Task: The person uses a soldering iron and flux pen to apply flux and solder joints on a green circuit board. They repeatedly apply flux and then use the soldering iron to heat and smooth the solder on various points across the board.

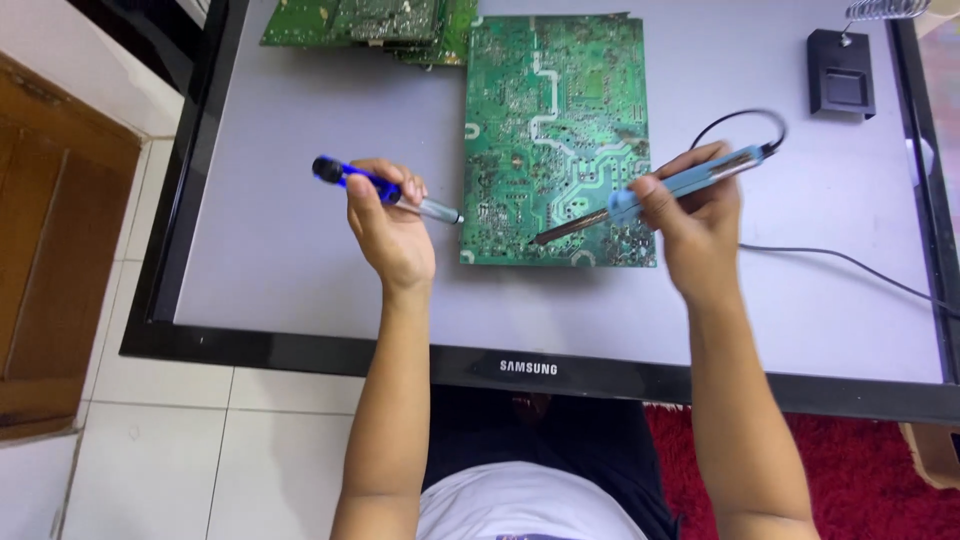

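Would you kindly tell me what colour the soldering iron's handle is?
Light blue, on the soldering iron in the right hand; head view.

A single head-worn camera looks steeply down from above the person's chest, facing forward across the flat grey panel with a glossy black frame (300,250). It sits close, at arm's reach. The view takes in both forearms, the white tiled floor (150,440) at left and the red shaggy rug (880,480) at right.

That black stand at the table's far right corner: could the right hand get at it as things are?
Probably not at once: the right hand is closed round a soldering iron over the green circuit board. The grey surface toward the black stand looks bare.
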